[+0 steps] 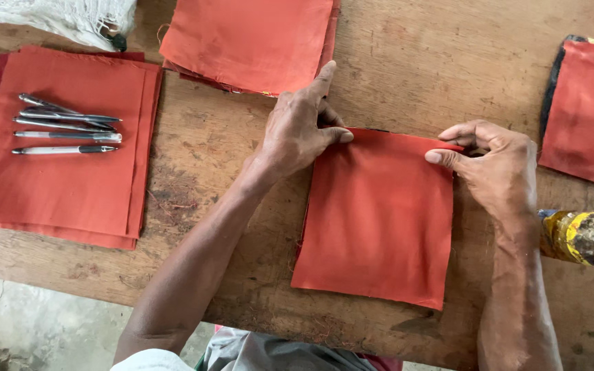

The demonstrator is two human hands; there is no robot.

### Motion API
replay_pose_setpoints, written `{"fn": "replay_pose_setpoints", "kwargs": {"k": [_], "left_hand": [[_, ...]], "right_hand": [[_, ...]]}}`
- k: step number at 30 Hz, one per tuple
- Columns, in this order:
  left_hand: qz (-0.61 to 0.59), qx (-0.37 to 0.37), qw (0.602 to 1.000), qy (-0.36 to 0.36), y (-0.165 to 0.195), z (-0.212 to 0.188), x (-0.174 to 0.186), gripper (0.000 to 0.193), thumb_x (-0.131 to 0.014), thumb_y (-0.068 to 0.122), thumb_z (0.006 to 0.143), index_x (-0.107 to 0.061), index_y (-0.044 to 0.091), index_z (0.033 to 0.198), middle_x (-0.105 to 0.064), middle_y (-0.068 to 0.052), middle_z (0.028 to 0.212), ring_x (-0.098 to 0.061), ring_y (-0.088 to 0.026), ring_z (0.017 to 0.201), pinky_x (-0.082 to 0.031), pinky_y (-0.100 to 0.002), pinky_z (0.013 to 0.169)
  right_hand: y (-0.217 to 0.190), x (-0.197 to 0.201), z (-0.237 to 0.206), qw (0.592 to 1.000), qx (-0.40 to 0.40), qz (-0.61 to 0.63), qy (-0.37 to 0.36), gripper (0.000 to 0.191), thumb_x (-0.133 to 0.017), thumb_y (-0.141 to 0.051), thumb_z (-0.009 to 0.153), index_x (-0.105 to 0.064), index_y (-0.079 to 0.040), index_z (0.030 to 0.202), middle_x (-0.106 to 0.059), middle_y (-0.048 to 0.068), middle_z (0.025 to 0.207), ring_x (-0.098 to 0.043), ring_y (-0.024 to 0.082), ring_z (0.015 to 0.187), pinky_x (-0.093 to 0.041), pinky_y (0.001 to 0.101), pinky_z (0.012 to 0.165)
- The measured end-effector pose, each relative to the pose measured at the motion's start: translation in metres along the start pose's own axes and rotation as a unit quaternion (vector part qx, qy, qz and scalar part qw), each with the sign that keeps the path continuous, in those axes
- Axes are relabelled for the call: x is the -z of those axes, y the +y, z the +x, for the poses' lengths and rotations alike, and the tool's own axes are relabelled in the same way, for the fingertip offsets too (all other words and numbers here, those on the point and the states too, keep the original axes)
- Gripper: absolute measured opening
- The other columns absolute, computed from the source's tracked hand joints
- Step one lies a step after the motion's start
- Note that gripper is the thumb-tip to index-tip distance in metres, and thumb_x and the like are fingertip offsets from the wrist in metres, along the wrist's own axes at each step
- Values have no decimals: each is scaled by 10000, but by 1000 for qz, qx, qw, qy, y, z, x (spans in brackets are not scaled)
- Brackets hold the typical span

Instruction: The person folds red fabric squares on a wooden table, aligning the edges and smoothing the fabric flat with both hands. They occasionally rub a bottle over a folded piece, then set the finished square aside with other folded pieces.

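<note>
A square piece of orange-red cloth (376, 220) lies flat on the wooden table (407, 69) in front of me. My left hand (300, 127) pinches its far left corner between thumb and fingers. My right hand (493, 161) pinches the far right corner, where the top edge is lifted and slightly folded over. Both hands sit at the cloth's far edge.
A stack of the same cloth squares (70, 148) lies at the left with several pens (63, 130) on top. Another stack (252, 41) sits at the far centre, and one more (586, 113) at the right edge. A yellow-wrapped handle (582, 237) pokes in by my right wrist. White netting (63, 17) lies top left.
</note>
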State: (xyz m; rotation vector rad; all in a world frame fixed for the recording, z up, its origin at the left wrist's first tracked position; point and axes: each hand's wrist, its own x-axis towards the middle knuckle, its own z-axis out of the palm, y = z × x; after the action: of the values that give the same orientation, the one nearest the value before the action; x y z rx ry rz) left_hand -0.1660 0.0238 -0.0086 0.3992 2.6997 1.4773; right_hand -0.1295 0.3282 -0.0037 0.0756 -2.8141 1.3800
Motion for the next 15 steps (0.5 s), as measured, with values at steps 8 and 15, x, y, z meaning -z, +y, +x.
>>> {"fn": "replay_pose_setpoints", "kwargs": {"k": [8, 15], "left_hand": [[2, -34, 999, 2, 5, 1, 1, 1016, -925, 153, 738, -341, -29, 1550, -804, -66, 891, -758, -190, 812, -569, -323, 812], [8, 27, 999, -17, 11, 0, 2, 1024, -916, 165, 723, -338, -5, 1550, -801, -59, 893, -731, -220, 709, -576, -328, 766]], "right_hand": [[4, 3, 3, 999, 0, -30, 10, 341, -935, -206, 785, -766, -53, 1038, -748, -6, 879, -608, 25, 768, -518, 213, 690], [-3, 4, 1, 999, -7, -49, 7, 351, -937, -229, 779, -770, -56, 1034, -753, 3, 868, -608, 33, 746, -525, 220, 674]]}}
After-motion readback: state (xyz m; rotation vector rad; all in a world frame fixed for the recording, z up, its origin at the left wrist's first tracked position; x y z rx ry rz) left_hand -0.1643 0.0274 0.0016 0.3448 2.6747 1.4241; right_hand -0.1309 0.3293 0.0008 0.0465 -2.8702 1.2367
